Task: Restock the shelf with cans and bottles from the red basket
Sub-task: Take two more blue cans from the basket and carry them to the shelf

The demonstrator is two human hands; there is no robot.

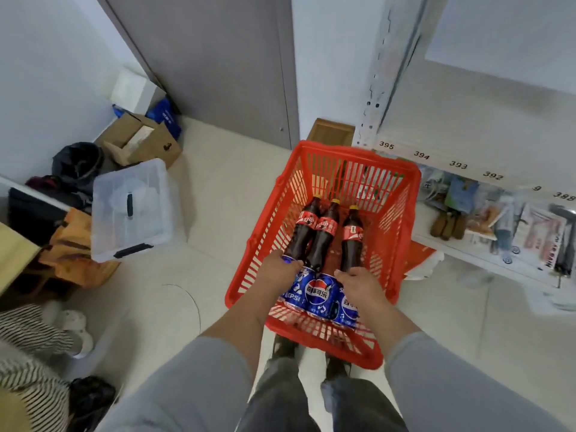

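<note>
A red plastic basket (396, 219) stands on the floor below me. In it lie three dark cola bottles (322, 236) with red labels and yellow caps, and three blue Pepsi cans (318, 293) in a row nearer to me. My left hand (279, 269) is down in the basket, its fingers curled over the top of the leftmost can. My right hand (358, 283) rests on the rightmost can, fingertips by the base of the right bottle. The white metal shelf (467, 160) with number tags stands to the right.
A clear lidded storage box (131, 210), a cardboard box (143, 141) and dark bags sit on the floor at left. A person in a striped top is at lower left. The lower shelf board holds packaged goods (498, 219). A grey door is behind the basket.
</note>
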